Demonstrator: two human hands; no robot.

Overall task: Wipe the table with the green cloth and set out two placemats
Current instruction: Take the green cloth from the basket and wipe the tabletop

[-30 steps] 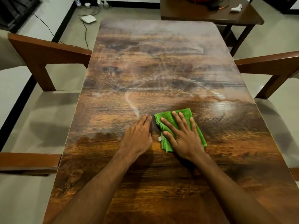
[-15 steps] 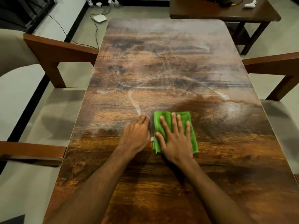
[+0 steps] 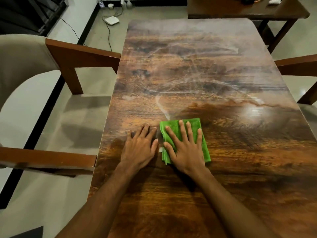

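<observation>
My right hand (image 3: 186, 148) is flat on the folded green cloth (image 3: 205, 148), fingers straight and spread, pressing it onto the brown wood-grain surface (image 3: 205, 74). The cloth sits about mid-width on the near half, with a small white tag (image 3: 160, 149) poking out at its left edge. My left hand (image 3: 140, 146) is just beside that edge, palm down on bare wood, fingers straight, holding nothing. Pale hazy streaks cover the surface's far half. A beige padded chair with brown wooden arms (image 3: 82, 55) is on the left, and a dark wooden side table (image 3: 240, 11) stands past the far end.
</observation>
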